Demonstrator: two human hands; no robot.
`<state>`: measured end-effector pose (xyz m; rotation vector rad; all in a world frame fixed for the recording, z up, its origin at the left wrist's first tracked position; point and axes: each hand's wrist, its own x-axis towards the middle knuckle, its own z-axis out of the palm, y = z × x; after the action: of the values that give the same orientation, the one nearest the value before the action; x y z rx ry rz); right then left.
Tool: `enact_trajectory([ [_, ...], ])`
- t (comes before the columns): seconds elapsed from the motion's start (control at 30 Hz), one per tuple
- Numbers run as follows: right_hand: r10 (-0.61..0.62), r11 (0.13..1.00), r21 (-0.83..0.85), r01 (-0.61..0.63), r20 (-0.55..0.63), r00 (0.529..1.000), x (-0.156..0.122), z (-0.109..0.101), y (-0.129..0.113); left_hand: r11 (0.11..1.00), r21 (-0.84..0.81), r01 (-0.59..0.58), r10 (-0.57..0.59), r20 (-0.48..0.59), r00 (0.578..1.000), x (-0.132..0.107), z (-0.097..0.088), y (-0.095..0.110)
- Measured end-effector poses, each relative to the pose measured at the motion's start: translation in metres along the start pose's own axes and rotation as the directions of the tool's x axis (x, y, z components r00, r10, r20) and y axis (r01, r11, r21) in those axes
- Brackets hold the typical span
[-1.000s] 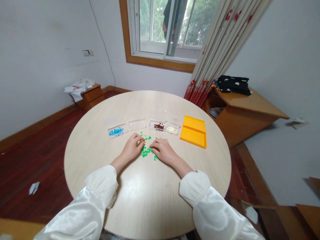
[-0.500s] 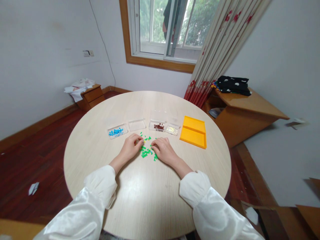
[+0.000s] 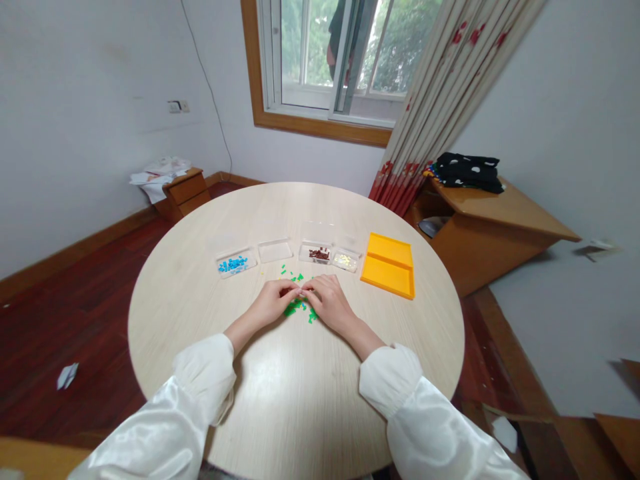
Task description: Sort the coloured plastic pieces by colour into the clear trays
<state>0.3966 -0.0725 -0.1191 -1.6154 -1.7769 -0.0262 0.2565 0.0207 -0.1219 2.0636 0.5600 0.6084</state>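
Small green pieces (image 3: 294, 309) lie scattered on the round table (image 3: 300, 380), with a few yellow and blue bits among them. Over them, my left hand (image 3: 274, 298) has its thumb and fingers pinched together. My right hand (image 3: 327, 300) is curled the same way, and its fingertips meet those of the left. Whatever sits between the fingertips is too small or hidden to make out. A single yellow piece (image 3: 263, 273) rests apart, beyond my left hand.
Clear boxes stand behind the hands: one with blue pieces (image 3: 233, 265), a bare-bottomed clear box (image 3: 275, 251), one with brown pieces (image 3: 319, 254), one with pale yellow pieces (image 3: 345, 260). An open yellow case (image 3: 388, 280) lies at the right.
My left hand has moved right, and its fingertips now meet those of my right hand. A yellow piece now lies alone to the left of the green ones. My right hand has barely moved.
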Motion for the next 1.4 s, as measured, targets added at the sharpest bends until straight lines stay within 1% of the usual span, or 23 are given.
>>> enact_trajectory([
  [0.07, 0.000, 1.000, 0.011, 0.000, -0.004, 1.000, -0.001, 0.000, 0.000, 1.000, 0.001, 0.017, -0.017, -0.040, 0.999, 0.005, -0.004, -0.003],
  [0.13, 0.009, 1.000, 0.013, -0.009, -0.001, 1.000, -0.001, 0.001, 0.001, 0.998, 0.024, 0.058, -0.054, -0.149, 0.987, 0.013, -0.010, -0.008],
  [0.2, 0.028, 1.000, 0.004, -0.029, 0.015, 0.999, -0.002, 0.003, 0.002, 0.990, 0.082, 0.117, -0.084, -0.327, 0.941, 0.024, -0.019, -0.013],
  [0.23, 0.041, 0.999, -0.002, -0.041, 0.025, 0.999, -0.002, 0.004, 0.003, 0.981, 0.118, 0.155, -0.092, -0.421, 0.902, 0.030, -0.024, -0.016],
  [0.27, 0.055, 0.998, -0.008, -0.055, 0.035, 0.998, -0.001, 0.005, 0.003, 0.970, 0.165, 0.179, -0.077, -0.489, 0.869, 0.035, -0.028, -0.020],
  [0.33, 0.088, 0.996, -0.017, -0.087, 0.049, 0.995, -0.001, 0.005, 0.005, 0.949, 0.259, 0.179, -0.004, -0.557, 0.830, 0.043, -0.034, -0.026],
  [0.4, 0.120, 0.993, -0.023, -0.119, 0.054, 0.991, -0.001, 0.005, 0.007, 0.920, 0.354, 0.166, 0.063, -0.553, 0.831, 0.048, -0.038, -0.034],
  [0.47, 0.148, 0.989, -0.029, -0.147, 0.059, 0.987, 0.000, 0.005, 0.008, 0.881, 0.444, 0.166, 0.101, -0.518, 0.849, 0.049, -0.039, -0.040],
  [0.53, 0.165, 0.986, -0.036, -0.163, 0.070, 0.984, 0.000, 0.004, 0.009, 0.836, 0.516, 0.186, 0.112, -0.493, 0.863, 0.048, -0.040, -0.045],
  [0.6, 0.171, 0.985, -0.042, -0.168, 0.085, 0.982, 0.001, 0.005, 0.008, 0.799, 0.562, 0.214, 0.109, -0.486, 0.867, 0.047, -0.040, -0.048],
  [0.73, 0.171, 0.985, -0.043, -0.167, 0.104, 0.980, 0.000, 0.006, 0.007, 0.768, 0.587, 0.257, 0.073, -0.478, 0.875, 0.045, -0.039, -0.049],
  [0.83, 0.181, 0.983, -0.043, -0.178, 0.105, 0.978, 0.000, 0.006, 0.008, 0.758, 0.596, 0.264, 0.063, -0.470, 0.880, 0.045, -0.039, -0.049],
  [1.03, 0.188, 0.981, -0.063, -0.182, 0.114, 0.975, 0.003, 0.009, 0.013, 0.715, 0.663, 0.223, 0.080, -0.394, 0.916, 0.042, -0.037, -0.047],
  [1.23, 0.189, 0.972, -0.174, -0.158, 0.179, 0.966, 0.006, 0.012, 0.013, 0.700, 0.689, 0.190, 0.067, -0.328, 0.942, 0.032, -0.037, -0.040],
  [1.4, 0.166, 0.969, -0.211, -0.126, 0.184, 0.969, 0.008, 0.015, 0.013, 0.694, 0.698, 0.174, 0.080, -0.315, 0.946, 0.028, -0.036, -0.041],
])
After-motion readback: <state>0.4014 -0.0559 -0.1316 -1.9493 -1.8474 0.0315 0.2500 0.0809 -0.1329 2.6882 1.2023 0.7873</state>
